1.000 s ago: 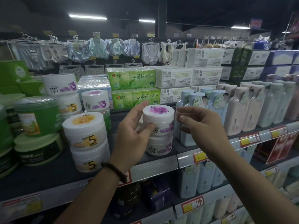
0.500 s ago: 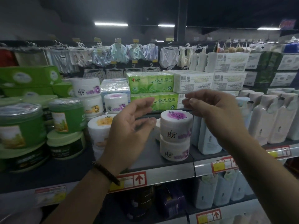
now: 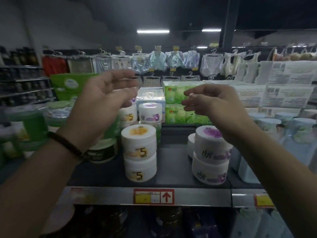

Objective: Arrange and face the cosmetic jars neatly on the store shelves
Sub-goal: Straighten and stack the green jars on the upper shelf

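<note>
Two white jars with purple labels (image 3: 211, 152) stand stacked at the shelf's front right. Left of them is a stack of two white jars with yellow "5" labels (image 3: 139, 152). Further back stand another purple-label jar (image 3: 150, 112) and a yellow-label jar (image 3: 128, 115). My left hand (image 3: 103, 102) hovers above and left of the yellow stack, fingers loosely spread, holding nothing. My right hand (image 3: 211, 102) hangs above the purple stack, fingers loosely curled and empty.
Green jars (image 3: 32, 127) crowd the shelf's left side, with a dark-banded jar (image 3: 103, 152) beside them. Green tissue packs (image 3: 178, 107) sit behind. Pale blue bottles (image 3: 291, 134) fill the right. The grey shelf edge (image 3: 197, 196) carries price tags.
Both hands have let go of the purple stack and risen. My left hand moved up and left toward the back jars. The view shifted left.
</note>
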A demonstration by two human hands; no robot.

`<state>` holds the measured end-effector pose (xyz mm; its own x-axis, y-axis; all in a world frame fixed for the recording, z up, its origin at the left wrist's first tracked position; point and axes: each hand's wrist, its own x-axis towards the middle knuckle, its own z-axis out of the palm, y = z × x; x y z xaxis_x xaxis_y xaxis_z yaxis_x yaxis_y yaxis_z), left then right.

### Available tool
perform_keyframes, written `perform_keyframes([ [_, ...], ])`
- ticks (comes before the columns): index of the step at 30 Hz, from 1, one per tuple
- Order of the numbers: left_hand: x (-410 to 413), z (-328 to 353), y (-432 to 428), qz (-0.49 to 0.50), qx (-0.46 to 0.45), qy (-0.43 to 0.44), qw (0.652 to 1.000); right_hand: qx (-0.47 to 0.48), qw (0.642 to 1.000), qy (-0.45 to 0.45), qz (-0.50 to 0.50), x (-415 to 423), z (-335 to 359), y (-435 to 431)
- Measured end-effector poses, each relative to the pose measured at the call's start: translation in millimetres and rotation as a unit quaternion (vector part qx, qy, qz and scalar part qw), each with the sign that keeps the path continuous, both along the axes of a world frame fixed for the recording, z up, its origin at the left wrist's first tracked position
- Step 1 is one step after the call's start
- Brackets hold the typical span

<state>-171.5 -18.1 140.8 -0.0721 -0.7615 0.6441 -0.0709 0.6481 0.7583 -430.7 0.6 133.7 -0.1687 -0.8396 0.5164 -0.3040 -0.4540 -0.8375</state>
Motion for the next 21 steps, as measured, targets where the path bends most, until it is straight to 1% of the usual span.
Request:
perform_keyframes([
  [3, 15.6, 11.9, -18.4, 0.041, 0.024, -0.022, 0.999, 0.007, 1.000, 0.019, 0.021, 12.0, 8.0, -11.4],
  [7, 34.7, 22.2, -40.5, 0.063, 0.051, -0.031, 0.996, 0.011, 0.999, 0.044, 0.020, 30.7, 16.9, -25.9],
  [12, 57.8, 31.3, -69.7, 0.055, 0.075, -0.066, 0.994, 0.044, 0.997, 0.052, 0.043, 62.0, 29.6, -47.8],
  [17, 76.9, 41.1, -94.2, 0.044, 0.064, -0.110, 0.991, 0.059, 0.996, 0.061, 0.030, 94.4, 37.8, -75.4],
  [21, 85.7, 47.8, -115.6, 0.043, 0.079, -0.144, 0.986, 0.066, 0.995, 0.077, 0.010, 119.6, 41.1, -96.5],
])
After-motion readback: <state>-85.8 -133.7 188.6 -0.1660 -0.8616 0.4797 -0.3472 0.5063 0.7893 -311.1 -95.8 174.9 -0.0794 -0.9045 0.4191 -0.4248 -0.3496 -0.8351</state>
